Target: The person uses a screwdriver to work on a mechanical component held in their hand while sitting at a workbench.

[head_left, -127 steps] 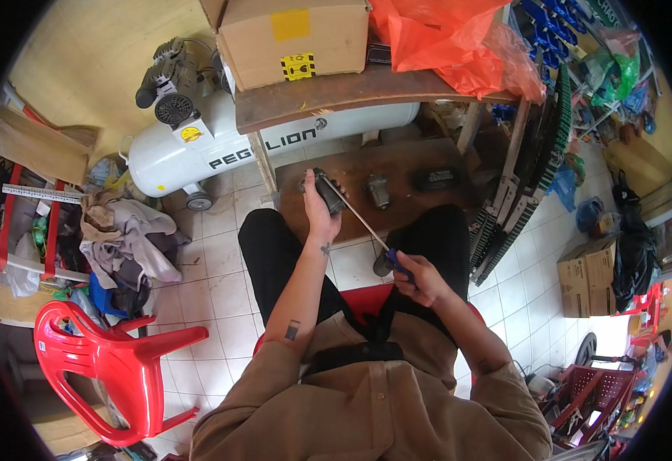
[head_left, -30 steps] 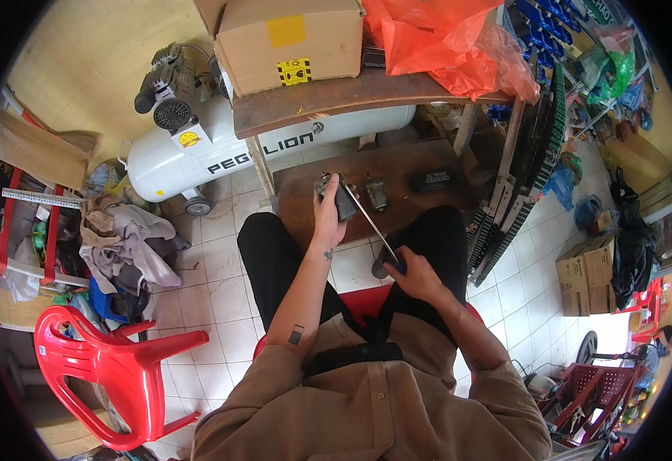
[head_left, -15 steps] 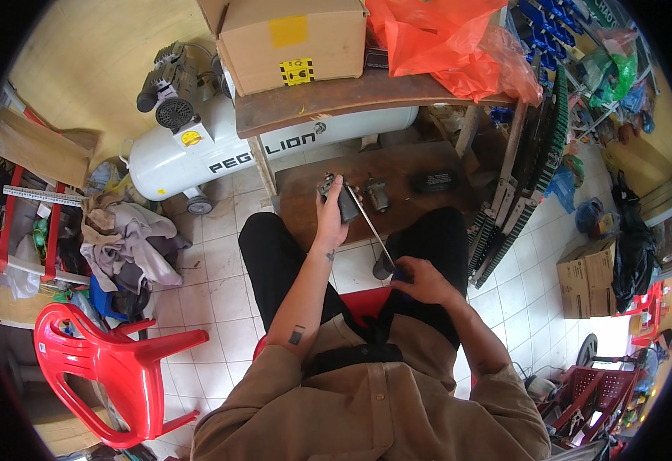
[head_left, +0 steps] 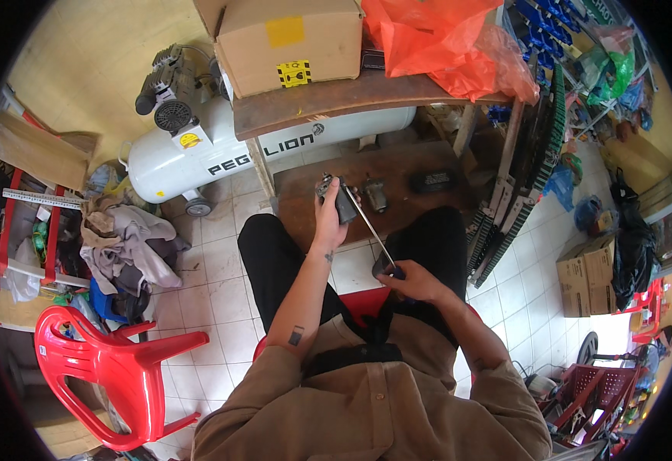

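Take the middle of your head view as the centre of the clock. At eight o'clock there is a red plastic chair [head_left: 109, 357], tilted in the view, and at nine o'clock lies a heap of grey cloth [head_left: 132, 246]. Next, toward ten and eleven o'clock, you have a white air compressor [head_left: 175, 165] with its dark motor on top. Close to twelve o'clock a cardboard box [head_left: 290, 50] stands on the upper worktop [head_left: 297, 117].

Very near the centre is your left hand [head_left: 328, 223]. It is closed around a dark metal part [head_left: 346, 206], with the thumb pointing upward along it, and the part is held above the low worktop [head_left: 297, 175]. A screwdriver [head_left: 370, 227] runs from the right side of this part down toward five o'clock; whether its tip sits in a screw, I cannot tell. On the low worktop, at one o'clock, a second metal part [head_left: 377, 196] lies just beside the one you hold, without touching it. Your right hand [head_left: 420, 284], toward four or five o'clock, is folded around the dark handle of the screwdriver.

Further right, at two o'clock, a black flat object [head_left: 433, 181] rests on the same low worktop. An orange plastic bag [head_left: 440, 38] lies above it on the upper worktop, toward one o'clock. Two brown cartons [head_left: 586, 280] stand between three and four o'clock
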`<state>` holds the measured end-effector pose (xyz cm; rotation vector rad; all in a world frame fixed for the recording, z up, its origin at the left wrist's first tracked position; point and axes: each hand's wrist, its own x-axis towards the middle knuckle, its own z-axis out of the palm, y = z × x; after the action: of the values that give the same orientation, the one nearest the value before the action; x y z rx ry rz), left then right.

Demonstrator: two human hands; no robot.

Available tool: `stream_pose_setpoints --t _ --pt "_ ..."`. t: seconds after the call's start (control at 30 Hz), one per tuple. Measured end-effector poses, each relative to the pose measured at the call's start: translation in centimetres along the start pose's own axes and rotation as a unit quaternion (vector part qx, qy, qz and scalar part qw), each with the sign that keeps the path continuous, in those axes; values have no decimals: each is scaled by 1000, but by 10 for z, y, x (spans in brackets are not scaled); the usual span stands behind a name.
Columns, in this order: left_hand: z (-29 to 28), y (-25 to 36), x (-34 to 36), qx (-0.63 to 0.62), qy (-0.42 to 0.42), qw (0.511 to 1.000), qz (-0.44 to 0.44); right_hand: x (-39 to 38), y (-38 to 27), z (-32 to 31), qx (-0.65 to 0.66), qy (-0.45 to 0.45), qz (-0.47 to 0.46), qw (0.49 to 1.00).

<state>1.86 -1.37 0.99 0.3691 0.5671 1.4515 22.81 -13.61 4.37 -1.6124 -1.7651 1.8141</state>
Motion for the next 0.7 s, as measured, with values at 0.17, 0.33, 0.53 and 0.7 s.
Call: stream_pose_setpoints --t 0.17,0.33,0.53,0.7 --pt "-5 3 4 -10 5 1000 -8 -9 8 -15 171 -32 -106 979" --pt "-2 0 2 4 -4 1000 -12 -10 1 1 -86 96 -92 987" --pt "5 -1 -3 -9 -11 1000 -19 7 15 25 -182 221 -108 952" --pt "1 -4 -1 13 -5 1000 -12 4 -5 14 149 0 26 988"
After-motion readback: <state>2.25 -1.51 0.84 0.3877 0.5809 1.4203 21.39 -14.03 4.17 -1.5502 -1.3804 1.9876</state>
